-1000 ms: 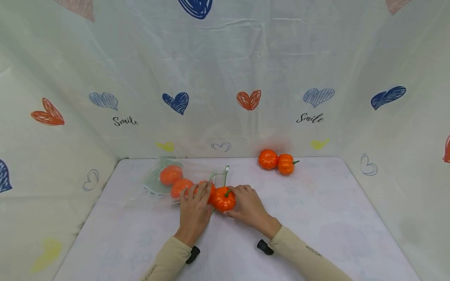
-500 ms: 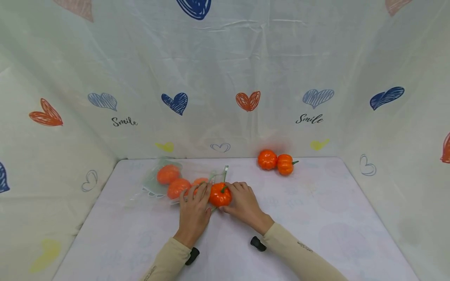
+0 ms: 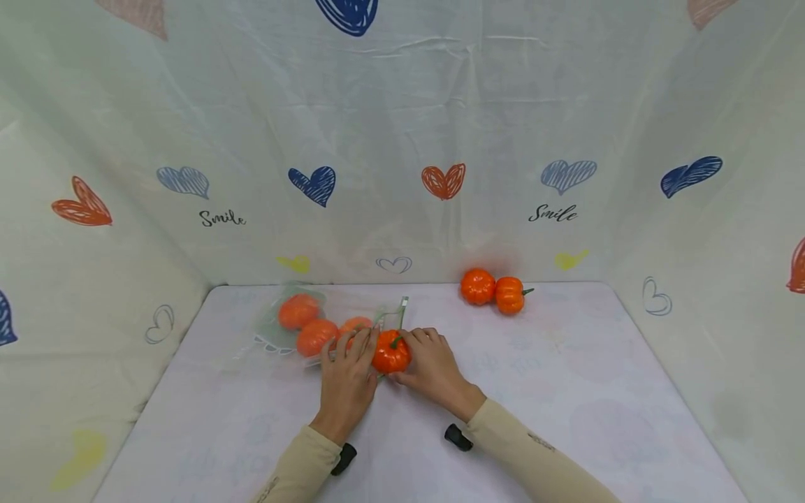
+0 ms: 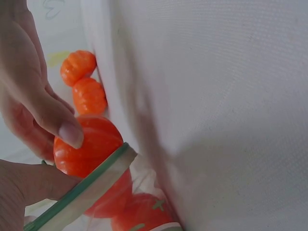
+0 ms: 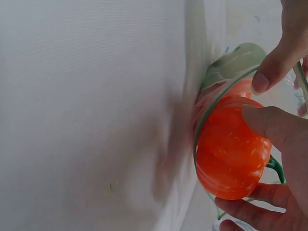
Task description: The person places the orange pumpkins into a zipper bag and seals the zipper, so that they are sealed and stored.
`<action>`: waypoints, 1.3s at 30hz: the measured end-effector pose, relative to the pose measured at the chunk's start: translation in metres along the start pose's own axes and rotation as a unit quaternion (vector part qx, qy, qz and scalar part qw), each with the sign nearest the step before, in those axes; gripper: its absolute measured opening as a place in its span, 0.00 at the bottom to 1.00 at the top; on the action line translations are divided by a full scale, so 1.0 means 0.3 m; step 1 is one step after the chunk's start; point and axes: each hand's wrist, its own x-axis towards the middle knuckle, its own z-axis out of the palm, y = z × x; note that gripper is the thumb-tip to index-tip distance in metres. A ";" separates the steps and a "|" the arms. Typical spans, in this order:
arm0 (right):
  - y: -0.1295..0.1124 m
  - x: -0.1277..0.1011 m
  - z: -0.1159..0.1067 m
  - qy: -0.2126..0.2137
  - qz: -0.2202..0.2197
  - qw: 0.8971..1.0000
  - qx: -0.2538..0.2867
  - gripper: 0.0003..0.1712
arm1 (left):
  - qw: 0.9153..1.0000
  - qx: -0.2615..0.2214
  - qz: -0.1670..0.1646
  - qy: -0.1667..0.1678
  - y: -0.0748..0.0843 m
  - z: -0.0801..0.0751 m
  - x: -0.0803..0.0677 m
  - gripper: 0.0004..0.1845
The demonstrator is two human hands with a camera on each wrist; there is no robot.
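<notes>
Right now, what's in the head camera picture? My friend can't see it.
Two hands work at a clear bag on a white table: the right hand pushes an orange toy pumpkin into the opening that the left hand holds. Three pumpkins lie inside; two more sit behind.

Both hands (image 3: 390,367) on an orange pumpkin (image 3: 390,353) at a clear bag's (image 3: 277,328) mouth

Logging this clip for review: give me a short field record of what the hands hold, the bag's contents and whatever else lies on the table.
right hand: grips an orange pumpkin at the bag's mouth
left hand: pinches the green-edged rim of the clear bag
pumpkin position: partly past the rim, seen from the right wrist
in bag: three orange pumpkins
loose: two pumpkins, touching, at the table's far edge
table: pale cloth cover
</notes>
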 end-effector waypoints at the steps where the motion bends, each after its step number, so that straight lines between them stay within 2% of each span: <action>1: -0.002 0.004 0.003 0.002 -0.001 1.000 0.000 0.45 | 1.000 0.000 0.001 0.001 0.000 0.000 -0.001 0.47; 8: -0.024 0.037 0.025 0.009 -0.005 1.000 0.000 0.45 | 1.000 0.003 0.008 0.006 0.000 0.004 -0.005 0.47; 15: -0.037 0.070 0.052 -0.010 0.012 1.000 -0.003 0.47 | 1.000 0.005 0.011 0.010 0.000 0.002 -0.005 0.46; 23: -0.042 0.079 0.083 -0.027 0.009 1.000 0.002 0.45 | 1.000 0.013 0.011 -0.002 0.005 -0.001 -0.011 0.45; 28: -0.055 0.097 0.096 -0.021 -0.001 1.000 -0.009 0.41 | 1.000 0.011 0.013 -0.005 0.005 0.000 -0.017 0.47; 32: -0.065 0.115 0.113 -0.020 0.008 1.000 -0.010 0.39 | 1.000 0.007 0.010 -0.006 0.005 -0.001 -0.018 0.47; 35: -0.063 0.116 0.121 -0.025 0.013 1.000 0.001 0.40 | 1.000 0.007 0.010 0.000 0.003 0.003 -0.018 0.47; 39: -0.048 0.096 0.117 -0.016 -0.002 1.000 0.005 0.42 | 1.000 0.009 0.011 0.006 0.000 0.006 -0.016 0.46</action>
